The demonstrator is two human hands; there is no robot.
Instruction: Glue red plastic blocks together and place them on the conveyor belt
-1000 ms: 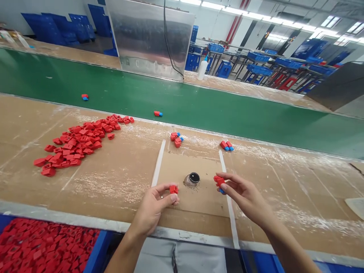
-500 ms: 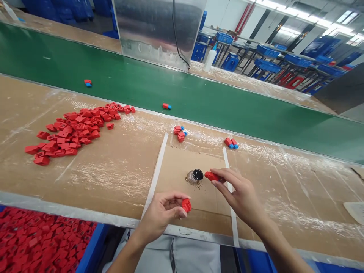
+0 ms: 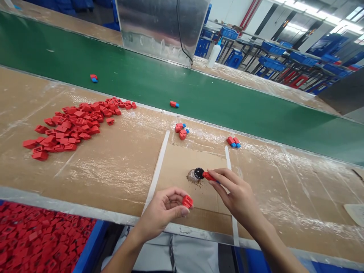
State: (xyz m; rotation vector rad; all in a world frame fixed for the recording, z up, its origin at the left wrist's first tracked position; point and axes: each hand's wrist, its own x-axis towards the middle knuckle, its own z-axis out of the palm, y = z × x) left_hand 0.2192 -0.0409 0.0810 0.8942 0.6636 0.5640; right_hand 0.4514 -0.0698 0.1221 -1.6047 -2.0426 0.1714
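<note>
Between thumb and fingers, my left hand (image 3: 167,206) pinches a small red plastic block (image 3: 187,201) just above the worktable's front. My right hand (image 3: 231,187) grips a red plastic piece (image 3: 209,176), with a bit of blue showing under the fingers. Its tip is at the edge of the round black top of a small jar (image 3: 198,173); whether they touch I cannot tell. Brown specks lie around the jar on a cardboard sheet (image 3: 173,163). Beyond it are two red-and-blue pieces (image 3: 182,134), and two more red-and-blue pieces (image 3: 233,142) lie to the right.
A heap of red blocks (image 3: 76,121) spreads over the table's left side. Below it, a blue bin (image 3: 91,242) holds many more. Behind the table runs a green conveyor belt (image 3: 136,76) carrying two red-and-blue pieces (image 3: 174,104). A white squeeze bottle (image 3: 214,56) stands beyond the belt.
My right hand has brought its red piece slightly left, up to the jar's black top. The block in my left hand has turned a little. The whole view has shifted slightly.
</note>
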